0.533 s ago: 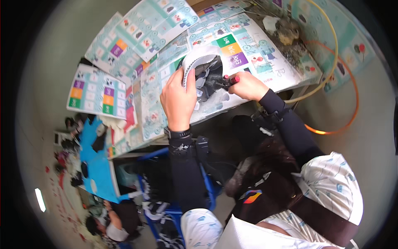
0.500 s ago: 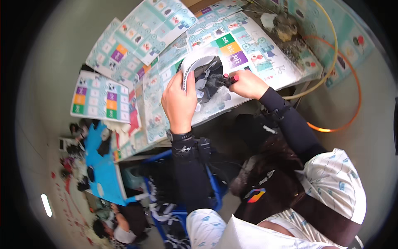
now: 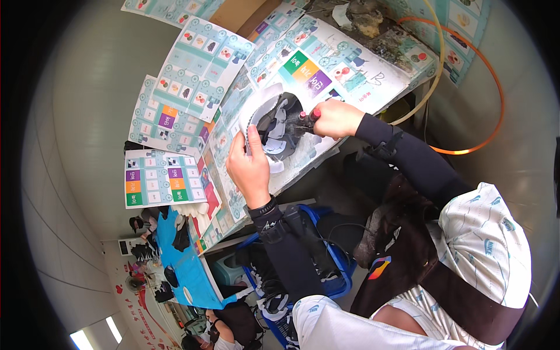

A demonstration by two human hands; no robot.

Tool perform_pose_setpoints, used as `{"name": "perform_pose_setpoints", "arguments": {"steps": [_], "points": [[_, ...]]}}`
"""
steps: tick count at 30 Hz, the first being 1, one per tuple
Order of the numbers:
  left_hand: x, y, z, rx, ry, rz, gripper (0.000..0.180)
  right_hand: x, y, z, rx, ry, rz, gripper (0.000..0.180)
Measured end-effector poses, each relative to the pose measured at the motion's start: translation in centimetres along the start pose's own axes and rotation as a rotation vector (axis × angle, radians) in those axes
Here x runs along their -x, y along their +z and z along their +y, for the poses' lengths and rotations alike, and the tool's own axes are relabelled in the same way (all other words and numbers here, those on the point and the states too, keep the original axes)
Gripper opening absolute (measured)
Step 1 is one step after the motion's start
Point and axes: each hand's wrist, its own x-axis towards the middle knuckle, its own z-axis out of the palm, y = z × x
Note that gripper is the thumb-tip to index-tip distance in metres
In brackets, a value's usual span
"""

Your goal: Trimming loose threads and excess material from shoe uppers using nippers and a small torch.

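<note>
On the table's near part stands a dark grey and black fabric piece (image 3: 286,125) with a wide white curved band (image 3: 261,106) along its far left side. My left hand (image 3: 248,169) is closed on the left rim of this piece, its thumb over the band's toothed edge. At the right edge of the piece, my right hand (image 3: 335,119) is closed round a dark tool with red ends (image 3: 309,118). How the tool meets the fabric is partly hidden, and its exact kind cannot be made out.
Printed sheets cover the table (image 3: 356,87), and printed boards (image 3: 204,64) stand along its far left side. A yellow hose (image 3: 437,76) and an orange hose (image 3: 496,87) loop at the right. Below is a blue basket (image 3: 344,280) of dark pieces. People work at the lower left.
My view has shifted, so the table and boards sit differently in the picture. The fabric piece has turned slightly and shows more of its inside. Both hands keep their hold.
</note>
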Motion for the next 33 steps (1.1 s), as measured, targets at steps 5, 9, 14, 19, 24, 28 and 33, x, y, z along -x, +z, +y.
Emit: {"name": "perform_pose_setpoints", "arguments": {"steps": [5,9,14,19,24,28,33], "points": [[0.2,-1.2,0.2,0.015,0.041,0.041,0.037,-1.5,1.1,0.9,0.146,-0.167,0.188,0.034],[0.2,0.9,0.8,0.041,-0.082,-0.061,0.036,-0.7,0.1,1.8,0.137,-0.076,0.174,0.035],[0.7,-0.3,0.0,0.036,0.001,0.029,0.036,-1.3,0.5,0.3,0.104,-0.063,0.07,0.034],[1.0,-0.5,-0.1,0.064,-0.044,-0.004,0.035,-1.7,1.0,0.8,0.14,-0.129,0.193,0.034],[1.0,-0.4,0.4,0.089,-0.057,-0.012,0.033,-1.0,1.1,1.4,0.117,-0.088,0.117,0.032],[0.9,-0.4,0.0,0.078,-0.018,-0.014,0.033,0.3,0.0,0.1,0.086,-0.112,0.116,0.031],[0.6,-0.2,0.8,0.11,-0.021,-0.012,0.034,-0.9,0.8,2.0,0.159,-0.106,0.217,0.031]]}}
